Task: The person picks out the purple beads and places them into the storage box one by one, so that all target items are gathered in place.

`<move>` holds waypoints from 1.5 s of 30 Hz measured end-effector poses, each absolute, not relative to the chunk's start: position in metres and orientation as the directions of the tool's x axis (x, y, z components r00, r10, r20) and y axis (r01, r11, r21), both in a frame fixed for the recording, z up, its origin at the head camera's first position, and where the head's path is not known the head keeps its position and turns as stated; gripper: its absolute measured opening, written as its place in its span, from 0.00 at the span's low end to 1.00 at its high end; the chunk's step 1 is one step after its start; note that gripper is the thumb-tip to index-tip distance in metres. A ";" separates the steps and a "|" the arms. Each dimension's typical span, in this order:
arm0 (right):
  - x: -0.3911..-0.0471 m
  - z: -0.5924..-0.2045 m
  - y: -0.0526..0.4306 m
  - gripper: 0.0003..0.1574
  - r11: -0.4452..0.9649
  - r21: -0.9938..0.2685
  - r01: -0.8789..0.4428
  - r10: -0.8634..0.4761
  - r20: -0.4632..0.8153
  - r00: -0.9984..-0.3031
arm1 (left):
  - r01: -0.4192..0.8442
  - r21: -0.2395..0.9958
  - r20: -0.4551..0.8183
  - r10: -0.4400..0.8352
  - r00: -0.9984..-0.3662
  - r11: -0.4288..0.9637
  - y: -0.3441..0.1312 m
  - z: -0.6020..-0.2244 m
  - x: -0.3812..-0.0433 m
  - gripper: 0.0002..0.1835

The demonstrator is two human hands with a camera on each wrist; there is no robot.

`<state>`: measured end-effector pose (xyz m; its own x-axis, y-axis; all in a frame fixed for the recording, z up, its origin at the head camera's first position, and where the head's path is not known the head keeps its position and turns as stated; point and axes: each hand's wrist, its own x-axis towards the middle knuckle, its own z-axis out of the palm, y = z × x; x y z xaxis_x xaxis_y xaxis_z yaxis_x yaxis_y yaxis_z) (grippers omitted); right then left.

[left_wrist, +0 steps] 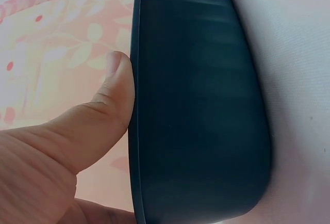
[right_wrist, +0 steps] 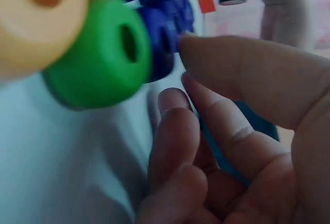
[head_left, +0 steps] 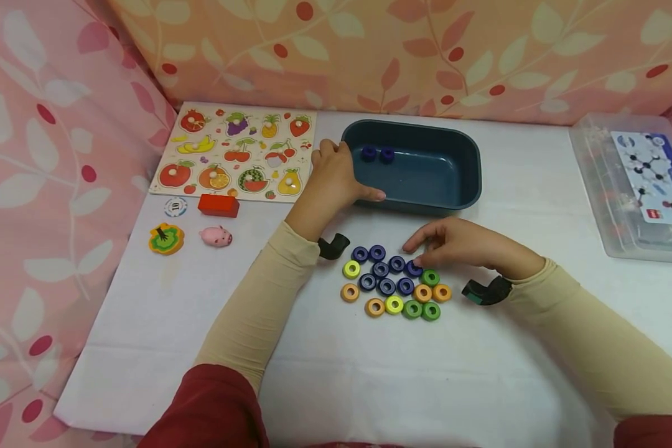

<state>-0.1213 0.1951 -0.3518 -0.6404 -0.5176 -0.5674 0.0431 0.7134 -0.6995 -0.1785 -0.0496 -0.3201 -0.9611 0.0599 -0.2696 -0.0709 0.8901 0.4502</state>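
My left hand [head_left: 333, 180] holds the left end of a dark blue-green plastic basin [head_left: 470, 168]. Its thumb lies on the near rim, also seen in the left wrist view pressed to the basin's edge [left_wrist: 135, 146]. Inside the basin sit two dark blue rings [head_left: 378, 154]. My right hand [head_left: 462, 246] is at the upper right of a cluster of small rings, its fingers loosely bent and apart. Its thumb tip touches or nearly touches a dark blue ring [head_left: 411, 270]. Beside that ring lies a green ring [right_wrist: 103, 59]. Yellow rings [head_left: 394, 304] and orange rings [head_left: 375, 307] lie there too.
A wooden fruit puzzle board [head_left: 229, 152] lies at the back left. Near it are a red block [head_left: 218, 205], a pink toy pig [head_left: 216, 236], a number chip [head_left: 175, 206] and a tree-patterned piece [head_left: 166, 239]. A clear plastic case [head_left: 599, 186] stands at the right.
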 end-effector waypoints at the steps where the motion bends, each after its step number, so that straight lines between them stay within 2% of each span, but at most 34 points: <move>1: -0.121 -0.355 0.195 0.22 0.718 -0.695 0.038 -0.517 -0.568 -0.640 | -0.071 0.453 -0.268 0.060 -0.962 0.889 -0.050 -0.320 -0.179 0.69; 8: -0.122 -0.363 0.193 0.16 0.715 -0.698 -0.045 -0.547 -0.518 -0.658 | -0.064 0.442 -0.262 0.060 -0.963 0.895 -0.050 -0.321 -0.180 0.68; 11: -0.123 -0.364 0.193 0.16 0.694 -0.719 -0.019 -0.553 -0.516 -0.654 | -0.061 0.443 -0.260 0.063 -0.964 0.895 -0.050 -0.321 -0.180 0.67; 17: -0.123 -0.365 0.191 0.17 0.654 -0.746 0.128 -0.530 -0.572 -0.627 | -0.060 0.439 -0.262 0.063 -0.963 0.897 -0.050 -0.322 -0.180 0.67; 23: -0.123 -0.353 0.187 0.17 0.689 -0.717 0.101 -0.516 -0.585 -0.626 | -0.060 0.445 -0.261 0.065 -0.963 0.893 -0.051 -0.324 -0.179 0.67; 26: -0.125 -0.330 0.185 0.18 0.689 -0.720 0.086 -0.504 -0.561 -0.656 | -0.054 0.440 -0.262 0.070 -0.962 0.896 -0.051 -0.324 -0.180 0.67; 29: -0.135 -0.303 0.183 0.20 0.647 -0.754 0.110 -0.456 -0.499 -0.737 | -0.043 0.430 -0.256 0.076 -0.964 0.902 -0.050 -0.324 -0.180 0.68; 32: -0.158 -0.285 0.181 0.23 0.559 -0.813 0.161 -0.399 -0.434 -0.808 | -0.036 0.420 -0.251 0.078 -0.965 0.907 -0.050 -0.323 -0.182 0.68; 34: -0.179 -0.281 0.179 0.26 0.472 -0.849 0.236 -0.367 -0.433 -0.824 | -0.037 0.417 -0.253 0.077 -0.964 0.908 -0.051 -0.322 -0.182 0.68; 38: -0.217 -0.287 0.169 0.32 0.320 -0.840 0.438 -0.329 -0.532 -0.780 | -0.047 0.407 -0.262 0.067 -0.963 0.912 -0.051 -0.321 -0.182 0.68; 42: -0.239 -0.299 0.161 0.37 0.281 -0.776 0.564 -0.294 -0.629 -0.720 | -0.050 0.400 -0.268 0.064 -0.961 0.915 -0.051 -0.321 -0.182 0.69; 45: -0.247 -0.308 0.159 0.33 0.235 -0.749 0.619 -0.264 -0.662 -0.701 | -0.041 0.391 -0.268 0.071 -0.961 0.920 -0.050 -0.321 -0.182 0.69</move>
<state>-0.2469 0.1588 -0.3078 -0.7012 -0.2643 -0.6622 0.6192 0.2347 -0.7493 -0.1819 -0.0496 -0.3208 -0.9608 0.0715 -0.2678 -0.0405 0.9195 0.3909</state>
